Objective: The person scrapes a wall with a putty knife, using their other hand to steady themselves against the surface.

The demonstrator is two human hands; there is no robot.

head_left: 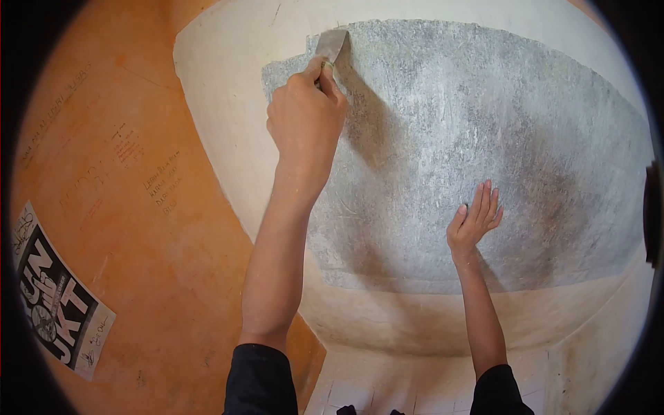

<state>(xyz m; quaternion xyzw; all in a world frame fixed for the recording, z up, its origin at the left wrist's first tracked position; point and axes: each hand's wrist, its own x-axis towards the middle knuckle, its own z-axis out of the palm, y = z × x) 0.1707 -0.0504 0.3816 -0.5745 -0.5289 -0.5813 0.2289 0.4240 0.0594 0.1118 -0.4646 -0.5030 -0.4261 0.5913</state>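
My left hand (306, 117) is raised high and closed around the handle of a metal scraper (331, 44). The blade rests against the upper left edge of a large grey patch (477, 131) on a cream wall (221, 76). My right hand (474, 220) lies flat on the grey patch lower down, fingers spread and pointing up, holding nothing. Both arms wear black sleeves at the bottom of the view.
An orange wall (131, 228) with handwritten scribbles meets the cream wall at a corner on the left. A black-and-white poster (59, 301) is stuck low on it. White floor tiles (387, 387) show below. A dark object (652, 214) sits at the right edge.
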